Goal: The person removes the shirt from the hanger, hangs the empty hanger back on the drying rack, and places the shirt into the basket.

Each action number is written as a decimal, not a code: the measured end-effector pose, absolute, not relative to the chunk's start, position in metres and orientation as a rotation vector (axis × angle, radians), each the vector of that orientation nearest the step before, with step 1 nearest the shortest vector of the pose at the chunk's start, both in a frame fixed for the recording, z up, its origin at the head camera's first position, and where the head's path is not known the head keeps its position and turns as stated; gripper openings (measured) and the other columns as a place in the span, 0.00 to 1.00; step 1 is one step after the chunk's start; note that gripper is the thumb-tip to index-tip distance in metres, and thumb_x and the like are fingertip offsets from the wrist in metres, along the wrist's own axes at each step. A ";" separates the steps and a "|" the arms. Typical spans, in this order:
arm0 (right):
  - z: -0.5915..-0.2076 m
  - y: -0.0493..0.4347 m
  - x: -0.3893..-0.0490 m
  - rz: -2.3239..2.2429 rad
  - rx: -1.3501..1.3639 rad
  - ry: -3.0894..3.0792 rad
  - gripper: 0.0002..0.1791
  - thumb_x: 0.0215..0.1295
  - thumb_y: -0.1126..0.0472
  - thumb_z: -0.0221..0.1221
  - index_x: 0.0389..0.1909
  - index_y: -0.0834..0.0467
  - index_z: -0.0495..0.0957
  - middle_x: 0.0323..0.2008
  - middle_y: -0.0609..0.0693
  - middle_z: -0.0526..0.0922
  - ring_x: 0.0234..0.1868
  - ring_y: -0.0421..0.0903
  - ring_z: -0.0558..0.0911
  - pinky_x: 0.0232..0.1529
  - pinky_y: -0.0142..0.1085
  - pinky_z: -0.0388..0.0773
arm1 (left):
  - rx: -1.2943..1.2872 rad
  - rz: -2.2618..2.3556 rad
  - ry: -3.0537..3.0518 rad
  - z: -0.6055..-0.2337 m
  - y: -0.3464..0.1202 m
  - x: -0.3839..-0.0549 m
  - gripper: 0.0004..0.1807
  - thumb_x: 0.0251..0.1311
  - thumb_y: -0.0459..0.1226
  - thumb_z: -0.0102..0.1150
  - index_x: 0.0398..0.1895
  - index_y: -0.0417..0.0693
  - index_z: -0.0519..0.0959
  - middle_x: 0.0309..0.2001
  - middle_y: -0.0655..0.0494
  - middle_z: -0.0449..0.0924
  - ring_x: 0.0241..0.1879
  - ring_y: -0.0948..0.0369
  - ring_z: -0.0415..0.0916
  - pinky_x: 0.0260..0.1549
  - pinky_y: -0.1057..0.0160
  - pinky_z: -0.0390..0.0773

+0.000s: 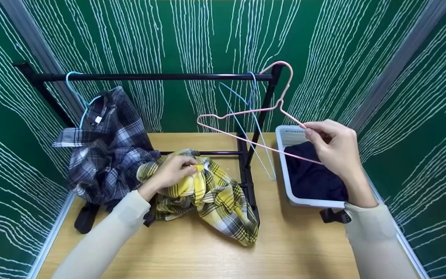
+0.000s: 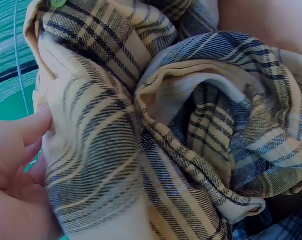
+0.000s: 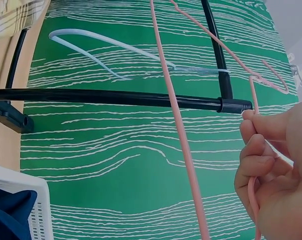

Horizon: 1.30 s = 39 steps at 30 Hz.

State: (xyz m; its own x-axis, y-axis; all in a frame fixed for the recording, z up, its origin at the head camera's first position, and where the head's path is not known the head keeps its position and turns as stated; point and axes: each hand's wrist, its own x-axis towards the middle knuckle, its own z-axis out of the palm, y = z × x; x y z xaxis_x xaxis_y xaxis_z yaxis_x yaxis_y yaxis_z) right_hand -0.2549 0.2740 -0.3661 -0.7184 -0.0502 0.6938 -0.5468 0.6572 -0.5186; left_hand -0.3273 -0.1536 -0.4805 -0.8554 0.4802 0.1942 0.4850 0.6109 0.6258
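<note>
My left hand (image 1: 172, 170) pinches a yellow, black and white plaid shirt (image 1: 227, 197) near its bright yellow inner collar. In the left wrist view, thumb and fingers grip an edge of the shirt's cloth (image 2: 95, 150), and a green button shows at the top. The shirt hangs bunched in front of the rack. Over on the right, my right hand (image 1: 337, 145) holds a pink wire hanger (image 1: 259, 145) by one shoulder end, its hook up beside the rack's right end. The right wrist view shows fingers curled round the pink wire (image 3: 178, 120).
A black clothes rack (image 1: 161, 76) spans the wooden table (image 1: 215, 259). On its left hangs a dark plaid shirt (image 1: 118, 135) on a light blue hanger (image 1: 68, 83); a bare blue hanger (image 1: 254, 83) hangs at the right. A white basket (image 1: 285, 178) holds dark cloth (image 1: 312, 174).
</note>
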 end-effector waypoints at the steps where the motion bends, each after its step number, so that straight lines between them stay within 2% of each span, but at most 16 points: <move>1: -0.366 0.274 -0.255 0.975 0.459 -2.218 0.09 0.73 0.69 0.65 0.46 0.58 0.91 0.33 0.48 0.87 0.30 0.36 0.77 0.30 0.22 0.71 | -0.867 -1.100 -2.830 -0.480 -0.153 -0.327 0.09 0.69 0.33 0.69 0.49 0.42 0.90 0.50 0.47 0.90 0.60 0.45 0.81 0.70 0.42 0.70; 4: -0.368 0.273 -0.255 0.964 0.454 -2.224 0.08 0.73 0.69 0.65 0.46 0.59 0.91 0.33 0.48 0.87 0.30 0.36 0.76 0.30 0.22 0.70 | -0.915 -1.083 -2.880 -0.476 -0.154 -0.327 0.10 0.67 0.34 0.70 0.49 0.43 0.89 0.47 0.51 0.91 0.68 0.44 0.75 0.76 0.41 0.59; 8: -0.368 0.272 -0.254 0.972 0.436 -2.239 0.08 0.72 0.69 0.66 0.46 0.59 0.91 0.34 0.49 0.88 0.30 0.37 0.76 0.30 0.23 0.69 | -0.903 -1.123 -2.905 -0.461 -0.160 -0.328 0.11 0.67 0.36 0.71 0.50 0.45 0.89 0.46 0.53 0.91 0.62 0.48 0.81 0.69 0.46 0.73; 10: -0.367 0.271 -0.253 0.980 0.424 -2.246 0.08 0.72 0.68 0.66 0.46 0.58 0.92 0.35 0.49 0.88 0.30 0.37 0.75 0.30 0.23 0.69 | -0.863 -1.139 -2.897 -0.451 -0.163 -0.329 0.11 0.69 0.37 0.70 0.52 0.46 0.88 0.47 0.53 0.90 0.54 0.52 0.85 0.60 0.49 0.81; 11: -0.367 0.271 -0.252 0.984 0.419 -2.249 0.08 0.72 0.68 0.66 0.45 0.57 0.92 0.35 0.48 0.89 0.29 0.37 0.75 0.30 0.23 0.69 | -0.847 -1.143 -2.882 -0.445 -0.165 -0.331 0.12 0.69 0.37 0.70 0.52 0.46 0.88 0.48 0.53 0.90 0.49 0.53 0.86 0.56 0.50 0.83; 14: -0.366 0.270 -0.251 0.991 0.412 -2.249 0.08 0.72 0.67 0.67 0.45 0.56 0.92 0.35 0.49 0.89 0.29 0.37 0.75 0.29 0.23 0.68 | -0.769 -1.108 -2.796 -0.423 -0.169 -0.334 0.12 0.70 0.39 0.69 0.53 0.48 0.88 0.49 0.53 0.89 0.48 0.56 0.84 0.53 0.52 0.83; 19: -0.364 0.267 -0.248 0.991 0.418 -2.257 0.08 0.72 0.68 0.67 0.45 0.55 0.93 0.36 0.48 0.90 0.29 0.37 0.75 0.30 0.23 0.68 | -0.743 -0.960 -2.543 -0.380 -0.176 -0.339 0.10 0.70 0.37 0.68 0.52 0.48 0.88 0.50 0.52 0.89 0.50 0.54 0.83 0.56 0.50 0.80; 26: -0.361 0.265 -0.244 1.004 0.405 -2.280 0.09 0.72 0.68 0.67 0.46 0.54 0.92 0.39 0.50 0.91 0.30 0.38 0.75 0.30 0.23 0.70 | -0.720 -0.780 -2.266 -0.320 -0.184 -0.353 0.11 0.72 0.36 0.65 0.54 0.46 0.87 0.54 0.50 0.88 0.56 0.51 0.80 0.65 0.47 0.71; 29: -0.361 0.264 -0.243 0.999 0.395 -2.293 0.09 0.72 0.67 0.67 0.47 0.55 0.92 0.39 0.50 0.90 0.30 0.39 0.75 0.30 0.23 0.69 | -0.657 -0.725 -2.254 -0.301 -0.189 -0.363 0.14 0.74 0.40 0.63 0.58 0.49 0.85 0.58 0.50 0.85 0.60 0.50 0.76 0.66 0.48 0.68; 33: -0.362 0.261 -0.242 0.991 0.387 -2.308 0.09 0.73 0.67 0.66 0.47 0.55 0.92 0.38 0.50 0.90 0.30 0.39 0.75 0.30 0.23 0.68 | -0.576 -0.632 -2.347 -0.283 -0.199 -0.379 0.21 0.77 0.50 0.58 0.66 0.55 0.81 0.64 0.52 0.81 0.64 0.50 0.71 0.67 0.49 0.62; 39: -0.359 0.254 -0.239 1.001 0.398 -2.342 0.10 0.73 0.68 0.65 0.49 0.55 0.92 0.35 0.50 0.89 0.29 0.42 0.75 0.28 0.24 0.68 | -0.539 -0.597 -2.515 -0.278 -0.217 -0.395 0.27 0.78 0.59 0.52 0.69 0.56 0.78 0.62 0.48 0.82 0.63 0.47 0.71 0.65 0.42 0.57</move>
State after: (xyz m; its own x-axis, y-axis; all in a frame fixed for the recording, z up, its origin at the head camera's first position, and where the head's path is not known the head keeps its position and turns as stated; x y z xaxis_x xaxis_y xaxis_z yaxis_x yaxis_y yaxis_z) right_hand -0.2394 0.2538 -0.3590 -0.8014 -0.0513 0.5959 -0.4660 0.6780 -0.5684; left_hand -0.3949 -0.2169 -0.2781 -0.7989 0.2562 0.5441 0.4734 0.8259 0.3062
